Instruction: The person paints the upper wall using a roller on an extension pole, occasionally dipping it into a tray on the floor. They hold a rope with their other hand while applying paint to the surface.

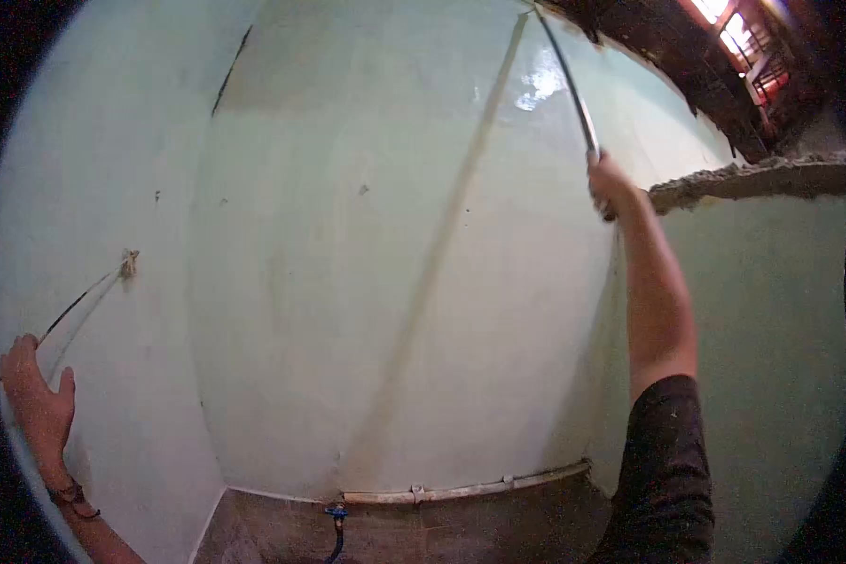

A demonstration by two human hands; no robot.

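My right hand (609,186) is raised and wrapped round the lower end of a long, thin pole (571,83). The pole slants up and left to the top of the pale green wall (338,282), where its far end is too small to make out. A shiny, wet-looking patch (540,80) shows on the wall beside it. At the far left, my left hand (42,399) is open against or close to the side wall, thumb apart. A dark wire (75,305) runs from a rough hole (129,265) to its fingertips; whether they touch it cannot be told.
Broken roof material (667,56) hangs at the top right, above a rough-edged wall ledge (752,185). A pipe (470,490) runs along the wall's lower part, with a blue valve (336,512) and hose at its left end. The pole casts a long shadow.
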